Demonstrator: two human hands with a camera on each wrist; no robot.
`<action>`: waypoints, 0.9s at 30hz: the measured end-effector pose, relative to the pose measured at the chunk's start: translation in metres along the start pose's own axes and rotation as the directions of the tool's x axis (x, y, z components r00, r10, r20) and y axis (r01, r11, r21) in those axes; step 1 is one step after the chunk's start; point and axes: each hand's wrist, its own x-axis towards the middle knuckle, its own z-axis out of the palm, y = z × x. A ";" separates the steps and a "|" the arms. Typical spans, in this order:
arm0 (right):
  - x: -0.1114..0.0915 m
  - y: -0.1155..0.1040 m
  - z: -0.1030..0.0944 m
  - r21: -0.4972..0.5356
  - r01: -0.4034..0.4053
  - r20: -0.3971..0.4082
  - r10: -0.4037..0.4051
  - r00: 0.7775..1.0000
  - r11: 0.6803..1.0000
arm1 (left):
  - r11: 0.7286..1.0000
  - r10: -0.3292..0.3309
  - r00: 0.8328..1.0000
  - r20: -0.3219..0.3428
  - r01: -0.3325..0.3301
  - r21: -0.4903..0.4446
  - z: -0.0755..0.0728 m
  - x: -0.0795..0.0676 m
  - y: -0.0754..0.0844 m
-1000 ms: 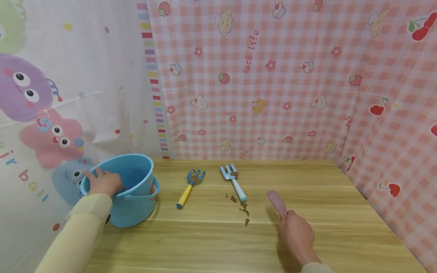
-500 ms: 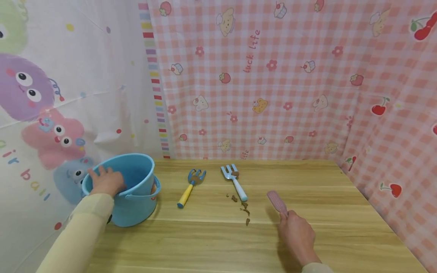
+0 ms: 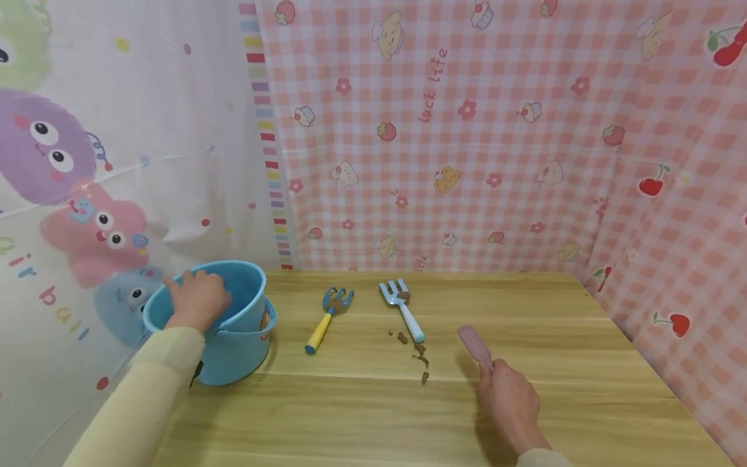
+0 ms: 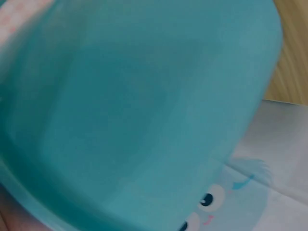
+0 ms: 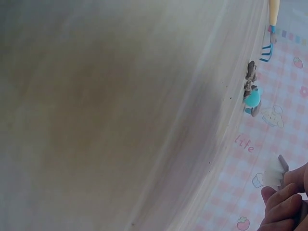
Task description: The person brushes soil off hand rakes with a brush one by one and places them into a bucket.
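Observation:
In the head view my left hand [image 3: 201,299] is over the mouth of the blue bucket [image 3: 233,357], its lower fingers hidden, so whatever it holds cannot be seen. The left wrist view is filled by the bucket's blurred inner wall [image 4: 144,106]. My right hand [image 3: 509,401] grips a small pink brush [image 3: 474,344] by its handle, just above the table. White bristles [image 5: 273,176] show under its head in the right wrist view. Between the hands lie a blue hand rake [image 3: 320,331] with a yellow handle and a light blue hand fork [image 3: 411,322].
Several brown crumbs [image 3: 421,358] lie scattered below the fork on the wooden table [image 3: 327,415]. Brown lumps also sit on the rake's and fork's tines. A checked pink cloth [image 3: 443,149] hangs behind, and a white printed cloth [image 3: 175,194] hangs at the left.
My left hand has risen and shifted right over the bucket's mouth. The right hand with the brush has stayed in place. The head view has drifted slightly.

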 end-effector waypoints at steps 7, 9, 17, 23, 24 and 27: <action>0.001 -0.003 0.001 -0.001 0.014 -0.017 -0.014 1.000 1.000 | 0.999 -0.013 0.994 -0.110 0.008 -0.047 -0.010 0.001 0.025; 0.001 -0.003 0.001 -0.002 0.015 -0.016 -0.015 1.000 1.000 | 0.999 -0.005 0.993 -0.118 -0.001 -0.051 -0.012 0.000 0.033; 0.002 -0.006 0.001 -0.002 0.010 0.001 -0.010 1.000 1.000 | 0.995 0.082 0.987 -0.142 -0.090 -0.047 -0.011 -0.002 0.065; 0.003 -0.007 0.002 -0.006 0.010 0.000 -0.010 1.000 1.000 | 0.987 0.147 0.975 -0.167 -0.155 -0.033 0.000 -0.002 0.092; 0.003 -0.007 0.003 -0.006 0.008 0.001 -0.008 1.000 1.000 | 0.986 0.158 0.973 -0.170 -0.164 -0.025 0.003 -0.002 0.096; 0.003 -0.008 0.003 -0.008 0.006 0.008 -0.006 1.000 1.000 | 0.982 0.184 0.965 -0.188 -0.190 -0.011 0.014 -0.002 0.107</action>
